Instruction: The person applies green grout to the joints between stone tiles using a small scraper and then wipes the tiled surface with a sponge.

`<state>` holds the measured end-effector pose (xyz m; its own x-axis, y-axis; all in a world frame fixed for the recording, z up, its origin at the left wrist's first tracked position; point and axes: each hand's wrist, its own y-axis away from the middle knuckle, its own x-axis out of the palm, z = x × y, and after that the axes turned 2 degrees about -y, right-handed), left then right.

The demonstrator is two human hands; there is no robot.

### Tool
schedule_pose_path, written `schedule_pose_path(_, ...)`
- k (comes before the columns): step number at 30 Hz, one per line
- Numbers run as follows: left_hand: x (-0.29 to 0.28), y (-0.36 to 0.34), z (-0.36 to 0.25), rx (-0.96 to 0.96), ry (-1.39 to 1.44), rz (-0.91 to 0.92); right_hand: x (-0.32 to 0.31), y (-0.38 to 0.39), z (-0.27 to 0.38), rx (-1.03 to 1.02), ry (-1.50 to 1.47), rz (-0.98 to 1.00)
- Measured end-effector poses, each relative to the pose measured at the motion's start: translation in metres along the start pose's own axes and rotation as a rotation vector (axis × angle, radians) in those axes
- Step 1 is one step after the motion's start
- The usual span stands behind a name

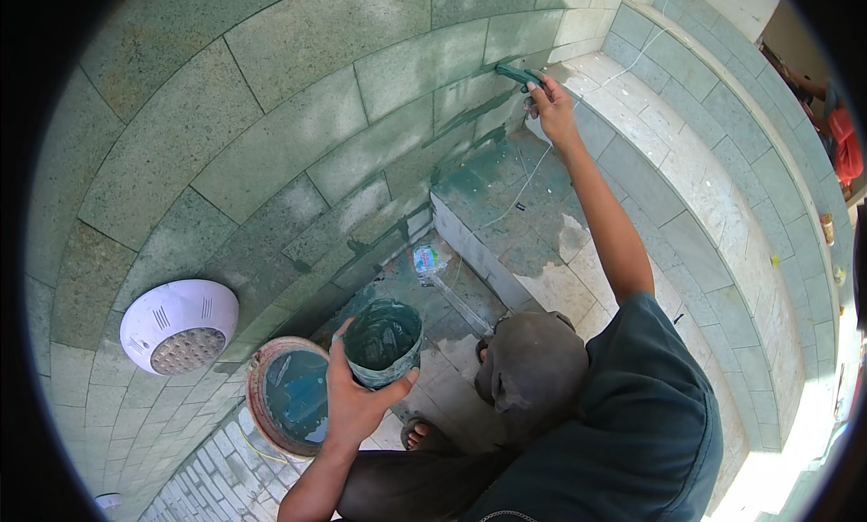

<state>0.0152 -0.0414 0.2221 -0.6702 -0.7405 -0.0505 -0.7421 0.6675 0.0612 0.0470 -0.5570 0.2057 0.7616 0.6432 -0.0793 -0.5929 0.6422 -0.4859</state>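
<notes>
My left hand point(358, 405) is wrapped round a small round tub point(386, 376), its thumb and fingers on opposite sides. Dark green paste coats the inside of the tub and is smeared over its rim. With the arm stretched far forward, my right hand point(555, 114) grips a flat green spreader point(518, 74). The spreader lies against the tiled wall point(397, 61), close to where the wall meets a ledge. Wet dark green streaks run along the tile joints below and left of it. The spreader's exact shape is partly hidden by my fingers.
An orange-brown bucket point(256, 414) of greenish liquid stands left of the tub. A round white lamp point(179, 328) juts from the wall. Curved steps point(695, 174) rise on the right, with a thin white cord point(632, 63). A small printed packet point(424, 258) lies on the stained floor.
</notes>
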Motion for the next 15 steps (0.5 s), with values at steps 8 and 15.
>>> schedule_pose_path(8, -0.01, -0.004, 0.008, 0.074, -0.152, -0.048, 0.02, 0.013, 0.034, -0.09, 0.066, -0.294)
schedule_pose_path(15, -0.012, -0.002, 0.005, 0.143, -0.405, -0.088, 0.086, 0.133, 0.201, -0.364, 0.156, 1.01)
